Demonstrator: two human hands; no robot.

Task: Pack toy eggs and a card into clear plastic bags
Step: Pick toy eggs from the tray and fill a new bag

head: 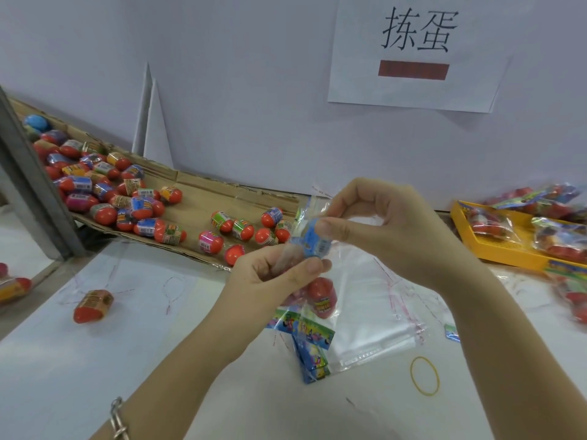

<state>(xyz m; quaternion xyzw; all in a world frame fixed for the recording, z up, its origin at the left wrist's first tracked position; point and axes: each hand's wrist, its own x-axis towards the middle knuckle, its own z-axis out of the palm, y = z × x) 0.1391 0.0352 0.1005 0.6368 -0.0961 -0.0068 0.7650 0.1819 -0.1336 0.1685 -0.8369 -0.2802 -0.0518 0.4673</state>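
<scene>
A clear bag is held upright over the white table. Left of the bag, a flattened cardboard sheet is strewn with red toy eggs, and one loose egg lies further left. Right of the bag, a yellow tray is filled with packed bags. Below the bag lie flat bags, printed cards and a rubber band. The bag's mouth is pinched by the left hand. A blue-labelled egg is gripped between thumb and fingers of the right hand at that mouth, apparently partly inside. A red egg is seen lower in the bag. Above the bag, "拣蛋" is printed on a wall sheet.
</scene>
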